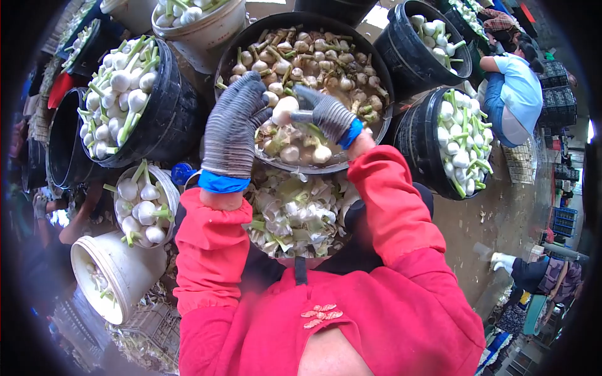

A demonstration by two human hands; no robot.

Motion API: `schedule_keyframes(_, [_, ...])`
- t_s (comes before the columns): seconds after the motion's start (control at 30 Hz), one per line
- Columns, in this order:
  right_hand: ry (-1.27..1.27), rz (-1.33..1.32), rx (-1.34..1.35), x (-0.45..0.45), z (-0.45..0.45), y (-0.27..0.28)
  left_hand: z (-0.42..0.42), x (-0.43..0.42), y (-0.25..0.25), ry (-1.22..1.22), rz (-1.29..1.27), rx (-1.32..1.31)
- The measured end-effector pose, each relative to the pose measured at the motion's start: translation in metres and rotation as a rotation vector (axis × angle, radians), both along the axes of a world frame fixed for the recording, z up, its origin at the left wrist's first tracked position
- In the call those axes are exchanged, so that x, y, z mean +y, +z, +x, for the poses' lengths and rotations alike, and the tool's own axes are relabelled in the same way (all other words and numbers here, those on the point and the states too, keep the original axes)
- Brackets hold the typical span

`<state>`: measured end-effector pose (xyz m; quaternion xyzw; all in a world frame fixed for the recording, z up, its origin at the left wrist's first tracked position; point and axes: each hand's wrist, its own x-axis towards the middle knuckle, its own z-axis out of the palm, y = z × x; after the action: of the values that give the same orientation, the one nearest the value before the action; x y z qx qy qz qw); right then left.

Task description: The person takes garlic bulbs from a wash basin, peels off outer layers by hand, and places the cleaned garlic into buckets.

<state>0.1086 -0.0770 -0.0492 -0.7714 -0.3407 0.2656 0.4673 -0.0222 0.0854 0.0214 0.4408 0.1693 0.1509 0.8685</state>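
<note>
Garlic bulb (285, 110) is between the left hand (236, 124) and right hand (329, 114), over the tub (301, 169). Blur: can't tell which hand grips it. Skins (295, 213) heaped below, left bucket (175, 103) full of pale bulbs (120, 80): plenty looks done. Tub holds many browner bulbs (326, 66), so likely lots left. Left bucket and right bucket (419, 141) hem in the tub; elbow room looks tight.
</note>
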Motion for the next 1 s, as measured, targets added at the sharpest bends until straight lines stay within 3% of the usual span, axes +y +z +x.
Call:
schedule_keyframes(0.03, [0.018, 0.033, -0.16, 0.001, 0.001, 0.02, -0.001, -0.004, 0.003, 0.002, 0.065, 0.012])
schedule_keyframes(0.07, [0.014, 0.188, 0.094, 0.003, -0.003, 0.033, 0.0, -0.002, -0.007, -0.055, 0.318, -0.064])
schedule_keyframes(0.13, [0.097, 0.133, -0.089, 0.0, -0.009, 0.072, 0.001, -0.008, 0.004, -0.082, 0.54, 0.031])
schedule_keyframes(0.17, [0.137, 0.171, -0.284, -0.004, -0.008, 0.065, 0.0, -0.006, 0.006, -0.154, 0.612, 0.089])
schedule_keyframes(0.3, [0.096, 0.217, -0.183, -0.017, -0.029, 0.077, 0.001, -0.011, 0.01, -0.363, 0.593, 0.025])
schedule_keyframes(0.4, [0.115, 0.257, -0.351, -0.014, -0.028, 0.079, 0.002, -0.016, 0.001, -0.255, 0.765, 0.051])
schedule_keyframes(0.43, [0.106, 0.305, -0.33, -0.013, -0.023, 0.075, 0.006, -0.015, -0.003, -0.206, 0.728, 0.028])
schedule_keyframes(0.53, [-0.365, 0.37, -0.389, -0.011, -0.018, 0.074, 0.008, -0.026, 0.0, -0.037, 0.467, 0.05])
schedule_keyframes(0.57, [-0.415, 0.413, -0.212, -0.011, -0.016, 0.074, 0.01, -0.028, 0.0, -0.015, 0.356, 0.055])
schedule_keyframes(0.67, [-0.547, 0.529, 0.325, -0.019, -0.012, 0.077, 0.014, -0.041, -0.006, 0.062, 0.354, 0.028])
schedule_keyframes(0.7, [-0.52, 0.41, 0.359, -0.019, -0.017, 0.084, 0.016, -0.044, -0.009, 0.077, 0.389, 0.036])
schedule_keyframes(0.77, [-0.502, 0.397, 0.136, -0.024, -0.017, 0.075, 0.018, -0.049, -0.011, 0.115, 0.241, 0.018])
schedule_keyframes(0.83, [-0.517, 0.649, 0.446, -0.02, -0.014, 0.059, 0.018, -0.052, -0.014, 0.139, 0.211, 0.006])
schedule_keyframes(0.93, [-0.4, 0.622, 0.696, -0.02, -0.02, 0.059, 0.02, -0.061, -0.009, 0.202, 0.067, -0.047])
schedule_keyframes(1.0, [-0.417, 0.511, 0.583, -0.016, -0.029, 0.062, 0.02, -0.064, -0.006, 0.213, 0.075, -0.045])
